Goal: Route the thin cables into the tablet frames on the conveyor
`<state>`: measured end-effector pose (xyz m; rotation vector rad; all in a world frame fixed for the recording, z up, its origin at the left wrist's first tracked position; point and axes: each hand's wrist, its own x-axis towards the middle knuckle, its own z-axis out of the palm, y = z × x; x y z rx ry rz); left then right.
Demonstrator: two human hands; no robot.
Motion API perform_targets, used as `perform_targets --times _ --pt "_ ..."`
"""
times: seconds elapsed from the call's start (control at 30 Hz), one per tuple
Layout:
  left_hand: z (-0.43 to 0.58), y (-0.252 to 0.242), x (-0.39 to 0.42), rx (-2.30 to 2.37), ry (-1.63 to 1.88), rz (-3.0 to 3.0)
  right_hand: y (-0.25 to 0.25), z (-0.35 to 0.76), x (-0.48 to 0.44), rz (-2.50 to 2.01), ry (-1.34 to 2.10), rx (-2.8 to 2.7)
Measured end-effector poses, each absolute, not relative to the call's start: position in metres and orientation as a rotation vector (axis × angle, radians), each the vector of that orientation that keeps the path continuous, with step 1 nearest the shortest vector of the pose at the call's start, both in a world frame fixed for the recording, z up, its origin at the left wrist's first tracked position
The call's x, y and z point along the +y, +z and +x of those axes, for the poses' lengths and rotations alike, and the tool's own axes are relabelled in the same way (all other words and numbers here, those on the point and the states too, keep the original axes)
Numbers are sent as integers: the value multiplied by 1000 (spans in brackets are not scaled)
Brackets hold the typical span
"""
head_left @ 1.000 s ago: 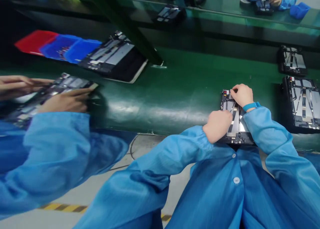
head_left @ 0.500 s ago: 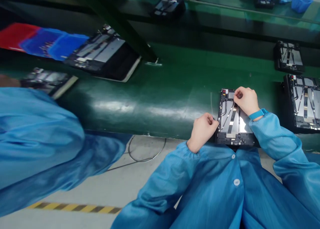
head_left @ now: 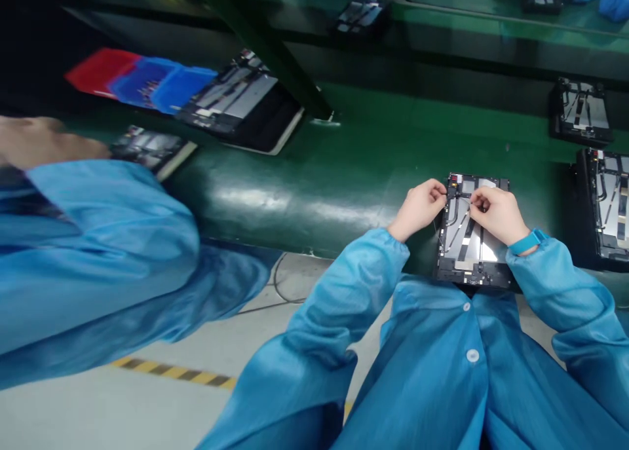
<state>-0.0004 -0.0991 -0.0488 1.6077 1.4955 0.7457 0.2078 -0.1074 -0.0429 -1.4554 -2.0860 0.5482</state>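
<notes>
An opened tablet (head_left: pixel 472 234) lies on the green conveyor belt (head_left: pixel 314 194) in front of my chest, showing its inner frame, silver foil panels and dark strips. My left hand (head_left: pixel 419 207) has its fingertips at the frame's upper left edge. My right hand (head_left: pixel 497 214), with a blue wristband (head_left: pixel 527 242), pinches near a thin dark cable (head_left: pixel 459 222) inside the tablet. The fingers hide part of that cable's end.
Two more opened tablets (head_left: pixel 580 111) stand on the belt at the right. A co-worker's blue sleeve (head_left: pixel 108 240) fills the left, beside another tablet (head_left: pixel 150 149). Red and blue bins (head_left: pixel 140 83) lie beyond. A dark post (head_left: pixel 260 37) crosses the far belt.
My left hand has moved up the tablet's left edge, closer to my right hand. The co-worker's hand has come into view at the left, and the whole scene has shifted slightly right.
</notes>
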Motion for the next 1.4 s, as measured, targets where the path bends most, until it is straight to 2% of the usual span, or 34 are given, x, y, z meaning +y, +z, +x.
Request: perform_targets --times 0.23,0.43,1.07,1.4 --pt "-12 -45 -69 1197 533 1312 -67 212 -113 -1286 600 -1977" --pt "-22 -44 -57 1141 418 1231 -67 211 -114 -1319 602 -1986" --pt "-6 -59 -86 1227 710 985 -63 210 -115 -1341 603 -2046" --pt "-12 -58 -83 1133 658 1026 -66 211 -115 -1340 602 -2035"
